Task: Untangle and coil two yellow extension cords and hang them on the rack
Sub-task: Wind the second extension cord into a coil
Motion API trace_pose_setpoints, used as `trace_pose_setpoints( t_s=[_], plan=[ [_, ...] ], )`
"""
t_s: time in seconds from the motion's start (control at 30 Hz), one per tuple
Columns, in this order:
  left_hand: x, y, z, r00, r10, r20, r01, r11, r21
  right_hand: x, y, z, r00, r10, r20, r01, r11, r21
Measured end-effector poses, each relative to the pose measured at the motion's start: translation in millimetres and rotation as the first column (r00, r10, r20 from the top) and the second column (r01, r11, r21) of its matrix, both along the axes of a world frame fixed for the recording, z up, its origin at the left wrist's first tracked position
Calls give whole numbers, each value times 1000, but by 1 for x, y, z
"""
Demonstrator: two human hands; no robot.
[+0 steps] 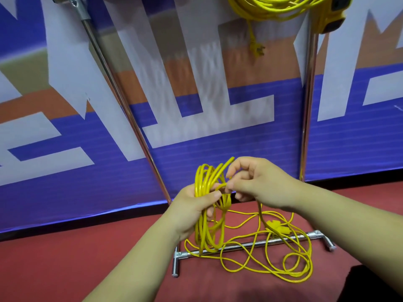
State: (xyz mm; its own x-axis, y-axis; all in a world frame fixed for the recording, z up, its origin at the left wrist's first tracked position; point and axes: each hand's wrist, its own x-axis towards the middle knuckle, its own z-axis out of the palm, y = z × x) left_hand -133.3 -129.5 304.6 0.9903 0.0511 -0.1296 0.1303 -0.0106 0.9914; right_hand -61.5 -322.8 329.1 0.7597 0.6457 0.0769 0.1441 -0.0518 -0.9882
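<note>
Yellow cord coil (pixel 204 177) held upright, with winding judged part done.
Left hand (pixel 194 205) grips the coil near its top, fingers curled round the bundled strands; the coil's long axis hangs vertical. Right hand (pixel 259 184) pinches one strand just beside the coil's top, its other fingers loosely curled. Loose slack (pixel 306 256) lies on the red floor, below and to the right of both hands, across the rack base bar (pixel 250 244) — the right hand is nearer it. The other cord (pixel 272 7) hangs on the rack above.
</note>
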Motion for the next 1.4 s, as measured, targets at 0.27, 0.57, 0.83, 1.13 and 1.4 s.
trace_pose_setpoints(
  t_s=[0.27,0.57,0.83,1.13,1.4],
  plan=[
    [2,-4,19,999,10,45,-3,988,-154,8,-14,3,1000,21,-21,-20,998,61],
    [7,55,50,954,281,108,-173,805,-567,18,-25,-12,995,89,-53,-93,994,-58],
    [15,63,11,824,563,-65,-566,808,-162,26,-21,-21,958,-274,88,287,924,-253],
    [14,70,21,849,504,-157,-518,738,-433,15,-13,-18,857,278,434,95,742,-663],
    [10,47,21,912,384,-148,-410,817,-405,2,-7,-3,857,341,386,-122,862,-492]
  ],
)
